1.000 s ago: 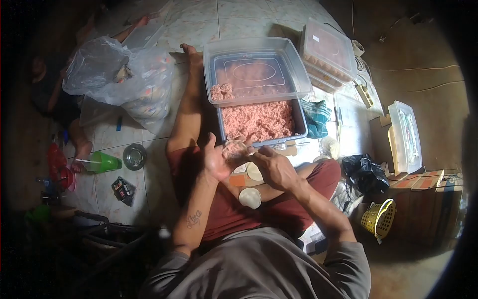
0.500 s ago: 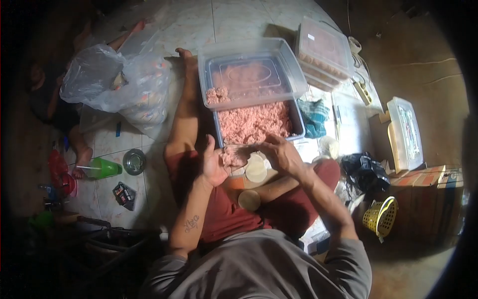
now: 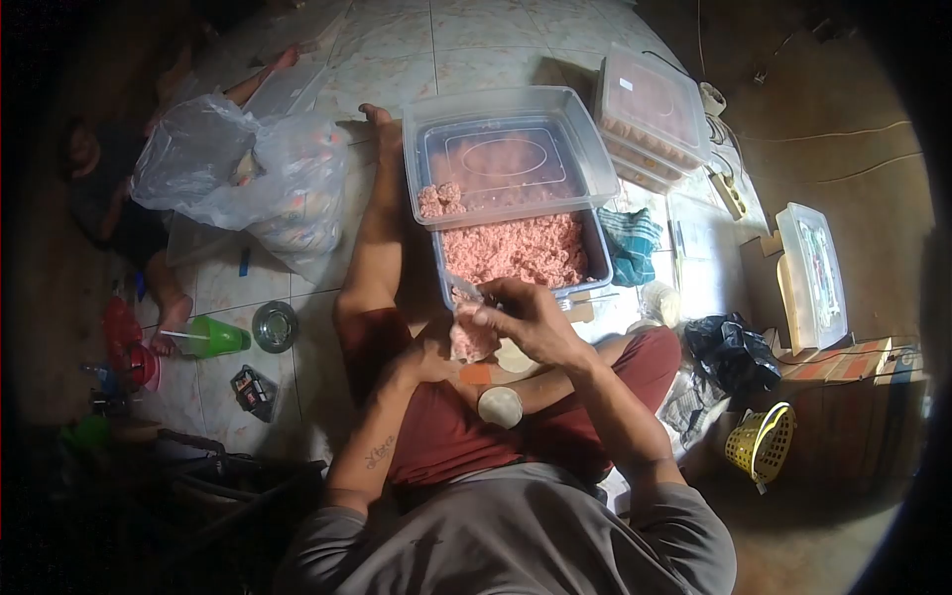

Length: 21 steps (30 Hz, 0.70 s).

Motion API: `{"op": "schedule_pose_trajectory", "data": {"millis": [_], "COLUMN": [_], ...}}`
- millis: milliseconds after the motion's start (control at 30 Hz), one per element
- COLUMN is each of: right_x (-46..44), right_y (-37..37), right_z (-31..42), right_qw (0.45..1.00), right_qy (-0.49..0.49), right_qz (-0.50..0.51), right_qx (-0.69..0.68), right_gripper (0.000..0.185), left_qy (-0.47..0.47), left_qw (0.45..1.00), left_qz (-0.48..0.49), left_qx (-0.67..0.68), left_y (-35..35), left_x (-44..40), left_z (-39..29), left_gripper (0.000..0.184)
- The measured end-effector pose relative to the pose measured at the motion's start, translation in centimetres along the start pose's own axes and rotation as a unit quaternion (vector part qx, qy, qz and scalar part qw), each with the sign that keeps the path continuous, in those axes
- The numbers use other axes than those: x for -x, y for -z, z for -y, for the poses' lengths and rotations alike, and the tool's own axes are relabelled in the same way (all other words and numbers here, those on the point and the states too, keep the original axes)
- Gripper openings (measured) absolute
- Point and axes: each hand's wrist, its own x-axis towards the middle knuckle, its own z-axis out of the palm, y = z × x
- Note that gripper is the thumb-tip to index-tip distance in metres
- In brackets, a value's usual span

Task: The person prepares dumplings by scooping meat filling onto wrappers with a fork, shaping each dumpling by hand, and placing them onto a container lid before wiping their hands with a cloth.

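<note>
My left hand (image 3: 428,355) is curled beneath a lump of pink minced meat (image 3: 470,335), its fingers mostly hidden. Over the lump, my right hand (image 3: 537,322) is closed on a thin flat blade (image 3: 462,288), whose tip points up and left; its exact kind is unclear. Just beyond my hands is a blue-grey tub of minced meat (image 3: 511,248). A clear plastic tray (image 3: 605,188) rests across its far part, with a clump of meat at its near left corner. A pale round wrapper (image 3: 500,407) lies at my lap, and another wrapper (image 3: 515,355) shows partly below my right hand.
Lidded clear boxes (image 3: 654,109) are stacked at the back right, near a teal cloth (image 3: 631,243). At right are a black bag (image 3: 732,352) and yellow basket (image 3: 761,443). Leftward are a plastic bag (image 3: 288,178), green cup (image 3: 216,337), glass ashtray (image 3: 276,326) and another person (image 3: 109,188).
My left hand has turned from an open palm to curl around the meat. My right hand has moved left and lower, over the lump. The view has shifted slightly.
</note>
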Motion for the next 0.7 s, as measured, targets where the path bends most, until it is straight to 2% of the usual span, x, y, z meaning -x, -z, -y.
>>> {"op": "schedule_pose_trajectory", "data": {"millis": [33,67,100,133,167,233,300,333,367,400,433,467,500,567,633,667,700], "right_x": [0.2,0.2,0.2,0.9,1.7,3.3,3.4,3.3,3.4,3.6,3.6,3.6,3.7,4.0,4.5,5.3,5.6], "right_y": [-0.1,0.0,0.3,0.7,0.7,0.3,-0.5,-0.8,-0.9,-0.5,0.2,1.3,1.8,1.7,1.1,1.1,0.6], "right_z": [0.0,-0.8,-2.1,-3.4,-4.5,-6.7,-7.7,-7.8,-7.7,-4.5,-4.5,-4.5,-4.6,-5.5,-7.5,-7.6,-7.8], "right_qw": [0.998,0.995,0.989,0.990,0.991,0.980,0.978,0.993,0.975,0.962,0.962,0.951,0.939,0.944,0.985,0.992,0.992], "right_qy": [-0.008,0.031,0.070,0.029,0.032,-0.051,-0.039,0.056,0.147,0.140,0.138,0.128,0.117,0.119,0.067,-0.051,-0.051], "right_qz": [-0.049,-0.090,-0.131,-0.130,-0.126,-0.077,-0.078,-0.097,-0.111,-0.114,-0.116,-0.122,-0.127,-0.151,-0.153,-0.099,-0.100], "right_qx": [-0.026,-0.013,0.000,-0.041,-0.038,-0.176,-0.192,-0.034,0.126,0.205,0.205,0.252,0.298,0.269,0.041,-0.062,-0.064], "right_gripper": [0.032,0.030,0.029,0.025,0.025,0.023,0.020,0.019,0.019,0.020,0.020,0.019,0.018,0.020,0.023,0.026,0.026], "left_qy": [-0.021,-0.041,-0.036,-0.031,-0.025,-0.096,-0.150,-0.148,-0.145,-0.038,-0.038,-0.092,-0.092,-0.095,-0.094,-0.135,-0.134], "left_qw": [0.992,0.967,0.957,0.947,0.935,0.943,0.943,0.938,0.933,0.973,0.974,0.920,0.904,0.867,0.934,0.903,0.904], "left_qz": [-0.091,-0.181,-0.217,-0.253,-0.289,-0.290,-0.288,-0.304,-0.319,-0.215,-0.213,-0.372,-0.412,-0.489,-0.344,-0.390,-0.388], "left_qx": [-0.089,-0.177,-0.187,-0.197,-0.205,-0.133,-0.071,-0.075,-0.080,-0.071,-0.070,-0.085,-0.064,-0.023,0.010,-0.117,-0.119], "left_y": [-0.9,-1.8,-2.0,-2.3,-2.5,-1.4,-0.6,-1.3,-1.9,-1.0,-1.8,-2.8,-2.6,-2.1,-0.3,-0.2,-0.3], "left_x": [0.2,0.3,0.0,-0.3,-0.7,-1.6,-2.6,-3.2,-3.5,-3.5,-3.6,-3.6,-3.5,-3.2,-2.9,-3.0,-3.0], "left_z": [3.1,6.7,8.2,9.6,11.0,5.9,0.9,2.4,3.1,0.2,0.4,0.8,-0.1,-1.8,-2.6,-3.8,-3.3], "left_gripper": [0.067,0.067,0.065,0.063,0.061,0.059,0.057,0.057,0.057,0.063,0.063,0.051,0.047,0.040,0.035,0.025,0.025]}}
